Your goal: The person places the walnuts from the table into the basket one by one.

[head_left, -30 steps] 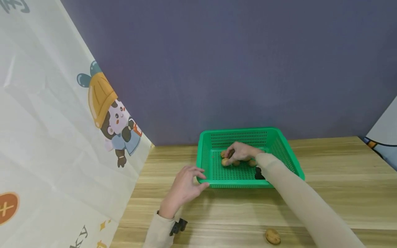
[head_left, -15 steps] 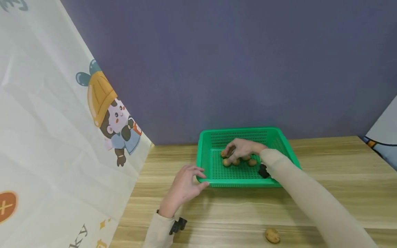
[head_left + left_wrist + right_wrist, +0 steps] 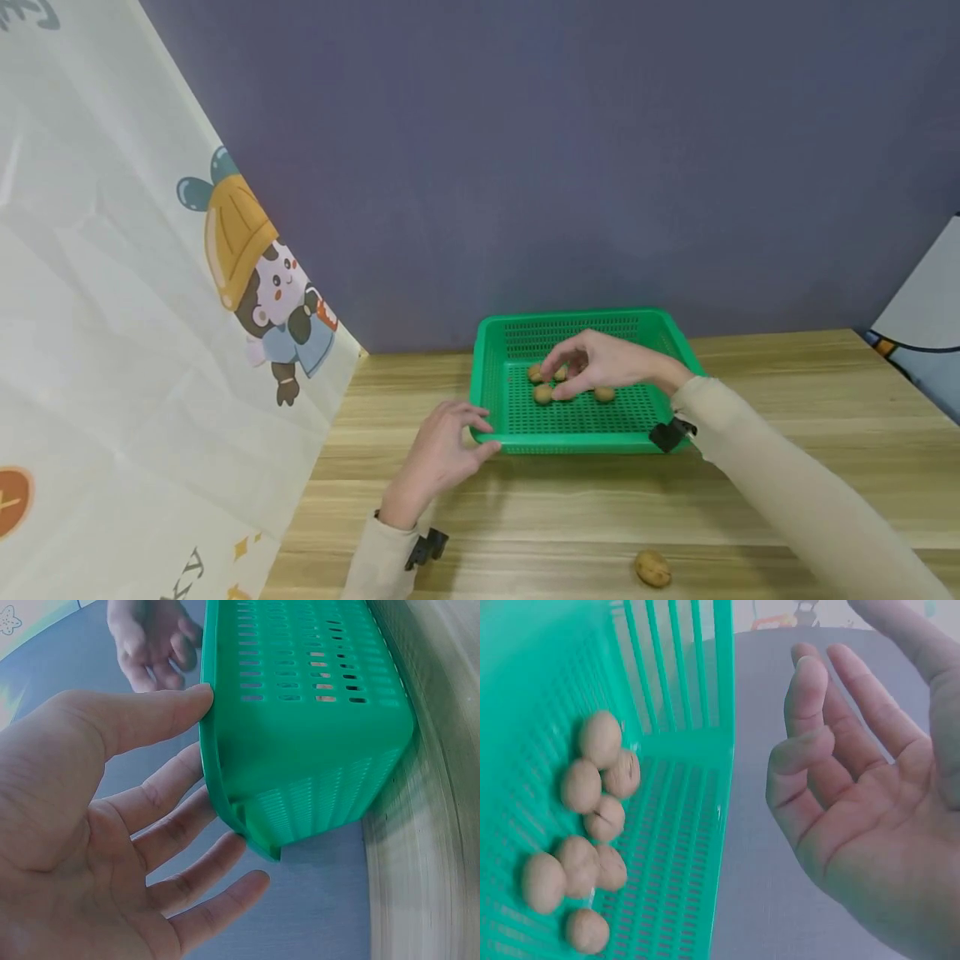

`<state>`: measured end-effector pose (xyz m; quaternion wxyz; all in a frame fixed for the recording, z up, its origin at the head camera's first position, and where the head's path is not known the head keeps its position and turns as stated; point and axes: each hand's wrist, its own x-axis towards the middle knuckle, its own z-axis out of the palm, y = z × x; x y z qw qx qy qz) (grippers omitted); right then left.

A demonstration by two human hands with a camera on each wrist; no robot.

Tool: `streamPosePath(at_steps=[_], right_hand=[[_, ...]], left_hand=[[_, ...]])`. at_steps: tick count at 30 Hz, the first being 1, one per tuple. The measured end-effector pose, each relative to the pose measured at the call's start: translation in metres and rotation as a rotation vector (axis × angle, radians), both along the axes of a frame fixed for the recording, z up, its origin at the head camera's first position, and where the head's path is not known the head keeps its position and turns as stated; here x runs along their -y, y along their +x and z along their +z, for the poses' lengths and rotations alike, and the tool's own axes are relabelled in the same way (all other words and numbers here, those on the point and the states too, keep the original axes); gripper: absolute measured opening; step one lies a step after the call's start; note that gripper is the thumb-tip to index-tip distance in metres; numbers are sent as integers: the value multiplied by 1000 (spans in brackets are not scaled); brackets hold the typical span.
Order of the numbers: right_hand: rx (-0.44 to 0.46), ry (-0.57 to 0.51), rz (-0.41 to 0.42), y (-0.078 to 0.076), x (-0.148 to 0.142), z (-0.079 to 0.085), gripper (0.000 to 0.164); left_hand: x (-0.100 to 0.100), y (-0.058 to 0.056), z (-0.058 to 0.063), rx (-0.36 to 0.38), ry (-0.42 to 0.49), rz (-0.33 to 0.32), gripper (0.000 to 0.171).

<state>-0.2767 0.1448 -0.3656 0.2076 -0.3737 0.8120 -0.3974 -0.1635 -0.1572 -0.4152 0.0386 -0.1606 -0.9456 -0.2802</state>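
Observation:
A green plastic basket (image 3: pixel 585 443) stands on the wooden table with several walnuts (image 3: pixel 543 393) on its slotted floor. In the right wrist view the walnuts (image 3: pixel 581 784) lie in a loose cluster. Above them my right hand (image 3: pixel 611 360) hovers, thumb and fingers apart with nothing between them; its bare palm (image 3: pixel 870 825) shows in the right wrist view. My left hand (image 3: pixel 442 450) is at the basket's near left corner. Its thumb (image 3: pixel 161 716) touches the rim and its spread fingers (image 3: pixel 176 829) reach to the rim's edge. Some walnuts are hidden behind my right hand in the head view.
A single walnut (image 3: pixel 652 568) lies on the table (image 3: pixel 540 517) near its front. A dark panel (image 3: pixel 585 167) rises behind the basket. White printed sheeting (image 3: pixel 112 292) stands at the left, and more shows at the far right.
My right hand has come up off the walnuts and drawn a little to the right, leaving them in the basket. My left hand stays at the basket's corner.

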Motion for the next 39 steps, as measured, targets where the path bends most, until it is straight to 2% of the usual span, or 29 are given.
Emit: streamPosePath(at_steps=[5, 12, 18, 22, 29, 32, 35, 39], right_hand=[[-37, -51, 21, 35, -10, -13, 26], [-45, -141, 42, 85, -27, -43, 22], [-16, -210, 88, 116, -46, -67, 25], [42, -225, 109, 127, -58, -82, 25], [182, -228, 127, 136, -76, -107, 28], [198, -222, 120, 140, -83, -115, 30], [177, -226, 106, 143, -89, -121, 31], [209, -239, 113, 146, -93, -127, 31]], left_hand=[[0, 0, 0, 11, 1, 4, 21], [0, -1, 2, 1, -7, 0, 22], [-1, -1, 1, 2, -8, -6, 23], [0, -1, 0, 0, -4, -5, 20], [1, -1, -1, 6, 4, -8, 19], [1, -1, -2, 11, 6, -9, 19], [1, -1, -2, 9, 5, -10, 19], [2, -1, 0, 1, 1, -8, 19]])
